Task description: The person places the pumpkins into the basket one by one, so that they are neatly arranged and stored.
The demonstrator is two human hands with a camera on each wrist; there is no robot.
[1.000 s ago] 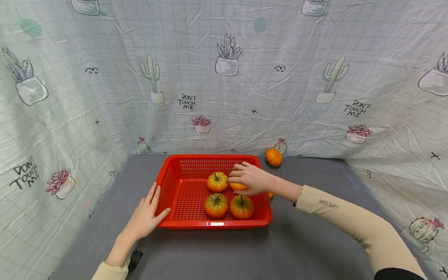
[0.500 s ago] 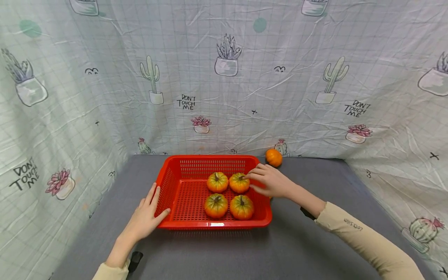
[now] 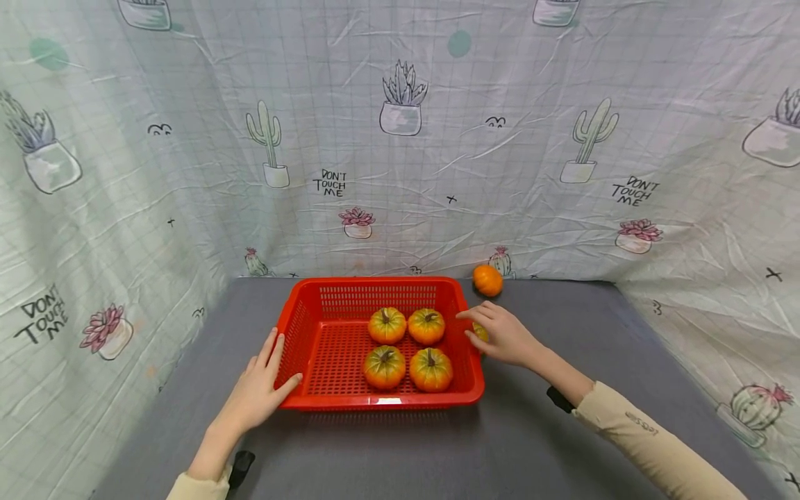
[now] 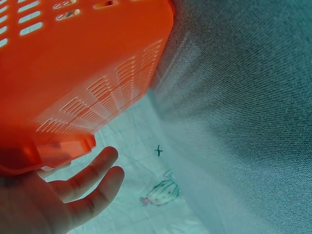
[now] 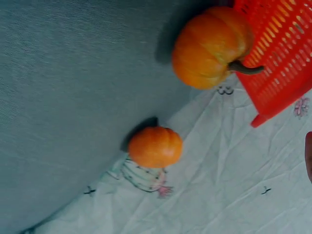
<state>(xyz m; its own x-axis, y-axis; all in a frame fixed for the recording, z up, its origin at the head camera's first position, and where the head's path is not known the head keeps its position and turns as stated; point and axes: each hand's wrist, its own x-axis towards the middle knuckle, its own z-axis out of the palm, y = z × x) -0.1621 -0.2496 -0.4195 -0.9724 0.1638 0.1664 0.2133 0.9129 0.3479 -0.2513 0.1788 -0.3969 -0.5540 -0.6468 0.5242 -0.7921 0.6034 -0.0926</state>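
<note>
A red plastic basket [image 3: 387, 400] stands on the grey table. Several small orange-green pumpkins [image 3: 385, 367] sit in its right half with their stems up. My left hand [image 3: 253, 389] rests on the basket's left rim, fingers fairly straight and thumb over the front corner; its fingers [image 4: 92, 183] also show beside the rim in the left wrist view. My right hand [image 3: 503, 335] hovers by the right rim, fingers loosely bent and holding nothing. Partly hidden under it is another pumpkin [image 3: 480, 337], which the right wrist view shows beside the basket wall [image 5: 273, 53].
A plain orange pumpkin [image 3: 487, 280] lies behind the basket's back right corner, near the curtain. A patterned cloth curtain [image 3: 450, 160] encloses the back and sides of the grey table [image 3: 387, 458].
My right hand has drawn back from the back-right pumpkin in the basket and moved right, past the rim, over the pumpkin outside. The left hand stays on the rim.
</note>
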